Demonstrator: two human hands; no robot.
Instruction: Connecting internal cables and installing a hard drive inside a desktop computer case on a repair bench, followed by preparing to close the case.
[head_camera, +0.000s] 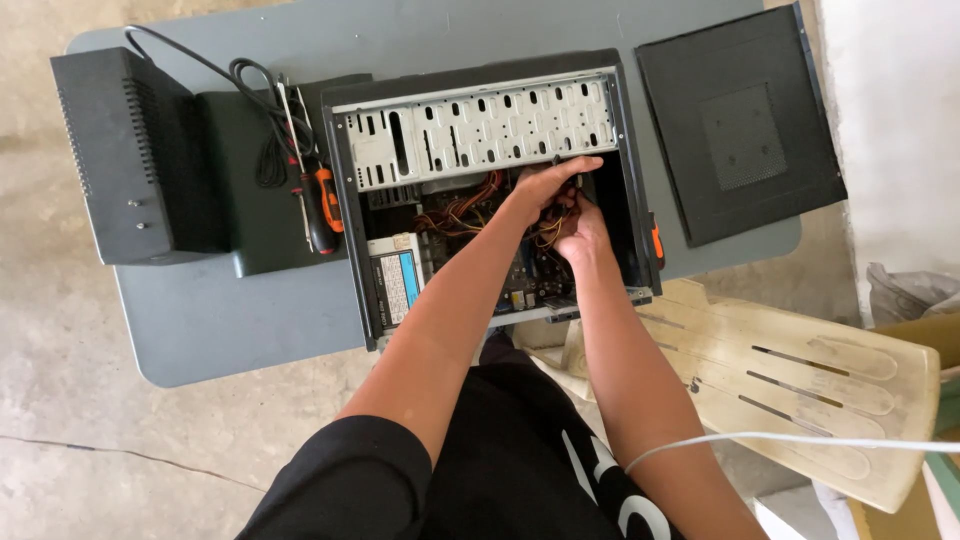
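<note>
Single head-mounted view, looking steeply down from above the person's shoulders. It faces the grey table (200, 320) at arm's length, with the open computer case (480, 120) near frame centre. The concrete floor (60, 420) fills the left edge, and a plastic chair (800, 370) sits lower right.

Grey bench on a bare concrete floor, daylight falling evenly.

A rounded grey bench (230, 320) is standing on a rough concrete floor (60, 400), where a thin crack is running along the lower left. A cream plastic chair (800, 390) with slotted panels is sitting just beside the bench at the right. A pale whitewashed wall (895, 120) is rising at the upper right, catching soft, bright light.
</note>
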